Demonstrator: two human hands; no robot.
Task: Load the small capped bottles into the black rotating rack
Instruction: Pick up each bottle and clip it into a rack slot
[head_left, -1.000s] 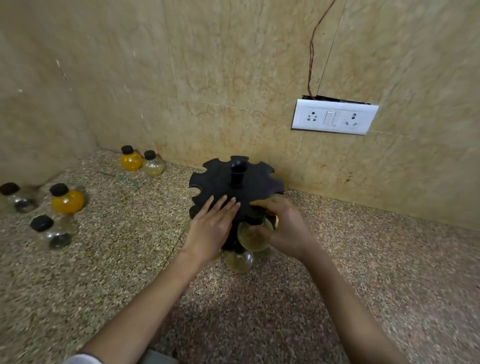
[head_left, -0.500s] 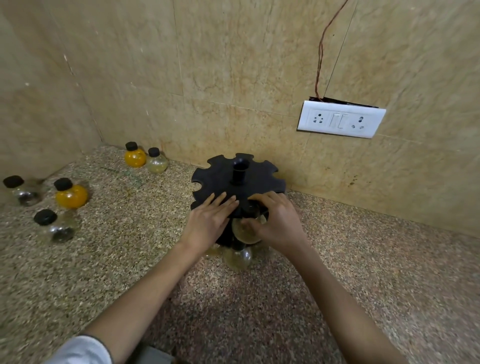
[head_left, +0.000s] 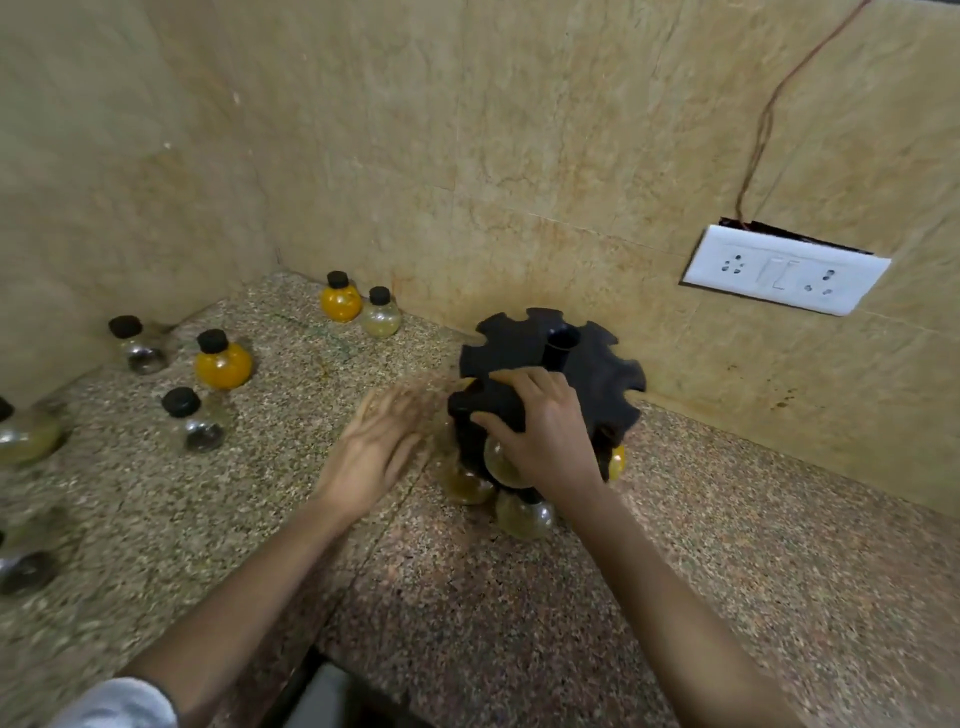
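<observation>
The black rotating rack (head_left: 597, 384) stands on the counter by the back wall, a notched disc around a centre post. Small round bottles hang under it: a clear one (head_left: 500, 462), an amber one (head_left: 465, 484), a pale one (head_left: 524, 515) and an orange one (head_left: 616, 462). My right hand (head_left: 545, 436) grips the near rim of the disc, fingers on top and thumb below, just above the clear bottle. My left hand (head_left: 374, 447) is blurred, open and empty, a little left of the rack. Loose black-capped bottles stand to the left, among them an orange one (head_left: 223, 361) and a clear one (head_left: 192, 423).
Two more bottles, orange (head_left: 340, 301) and pale (head_left: 381, 317), stand at the back wall. Others sit along the left wall (head_left: 137, 345) and at the left edge (head_left: 26, 436). A white socket plate (head_left: 784, 270) hangs on the wall to the right. The counter's front edge (head_left: 332, 654) is near me.
My left hand has come off the rack and moved left, fingers spread. My right hand has shifted from the hanging bottle to the disc's rim. The view has turned left.
</observation>
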